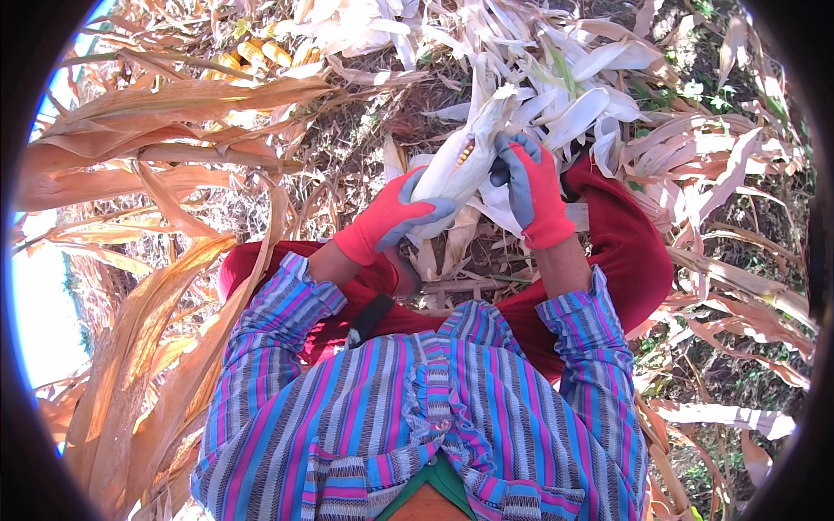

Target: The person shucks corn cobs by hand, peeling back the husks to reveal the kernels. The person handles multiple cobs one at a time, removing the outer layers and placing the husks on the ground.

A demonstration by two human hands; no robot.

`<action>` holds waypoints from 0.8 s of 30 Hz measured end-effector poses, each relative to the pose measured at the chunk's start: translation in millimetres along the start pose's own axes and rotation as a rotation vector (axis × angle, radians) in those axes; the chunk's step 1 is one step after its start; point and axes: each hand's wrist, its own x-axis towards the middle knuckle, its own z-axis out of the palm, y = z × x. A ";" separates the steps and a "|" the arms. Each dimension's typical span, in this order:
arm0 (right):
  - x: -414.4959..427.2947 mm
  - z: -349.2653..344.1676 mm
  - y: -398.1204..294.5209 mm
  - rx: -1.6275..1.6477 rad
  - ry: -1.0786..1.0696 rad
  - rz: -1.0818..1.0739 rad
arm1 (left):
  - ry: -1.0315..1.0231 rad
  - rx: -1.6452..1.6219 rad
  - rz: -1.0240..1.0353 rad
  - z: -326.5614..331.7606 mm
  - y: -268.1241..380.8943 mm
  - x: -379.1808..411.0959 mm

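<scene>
An ear of corn (449, 172) in its pale dry husk slants up in front of me. Through a narrow split in the husk, a strip of yellow kernels (466, 154) shows. My left hand (402, 211), in a red and grey work glove, wraps around the ear's lower end. At the ear's upper right side is my right hand (526, 179), gloved the same way, its fingers bent in at the husk. Whether those fingertips pinch a husk leaf is hidden from this angle.
Several husked yellow corn ears (257, 55) lie on the ground at the upper left. A heap of pale husks (586, 78) spreads beyond my hands. Long dry corn leaves (189, 111) jut in from the left, and dry stalks (749, 280) lie at the right. My bent legs (629, 247) flank the work.
</scene>
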 end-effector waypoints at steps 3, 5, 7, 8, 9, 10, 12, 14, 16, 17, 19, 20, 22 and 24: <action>3.7 -2.9 13.6 0.304 -0.108 0.041 | -0.232 -0.358 -0.182 -6.5 4.1 -3.1; 6.1 -8.6 23.0 0.462 -0.170 0.060 | -0.226 -0.387 -0.117 -1.9 7.3 -0.7; 5.7 -4.3 24.1 0.526 -0.212 0.084 | -0.168 -0.388 -0.060 0.9 5.6 -2.1; 4.9 -2.0 24.2 0.508 -0.219 0.077 | -0.123 -0.375 -0.039 1.4 2.1 -2.1; 3.2 0.1 21.9 0.488 -0.221 0.066 | -0.084 -0.362 -0.018 1.4 -0.4 -0.7; 1.4 2.6 19.3 0.468 -0.223 0.055 | -0.076 -0.290 -0.004 0.5 -1.0 0.7; -4.1 12.1 11.2 0.399 -0.175 0.034 | -0.060 -0.146 0.024 -1.3 -1.1 3.6; -8.1 21.9 6.5 0.308 -0.134 -0.012 | 0.011 -0.150 -0.013 -1.1 0.0 3.5; -9.9 27.3 4.7 0.193 -0.093 -0.086 | 0.067 -0.110 -0.021 0.2 -0.1 5.3; -8.5 27.3 7.4 0.157 -0.095 -0.097 | 0.090 -0.068 -0.010 1.1 -1.4 6.3; -4.9 30.2 11.5 0.088 -0.106 -0.115 | 0.111 0.004 -0.024 1.5 -4.0 5.6; -7.2 25.5 9.1 -0.035 -0.082 -0.071 | 0.103 0.034 -0.048 2.0 -4.9 4.7; -7.2 21.5 13.7 0.015 -0.041 -0.072 | 0.075 0.044 -0.071 4.1 -4.4 3.7; -6.9 16.4 13.4 0.013 -0.043 -0.062 | 0.041 0.005 -0.070 6.8 -0.5 1.6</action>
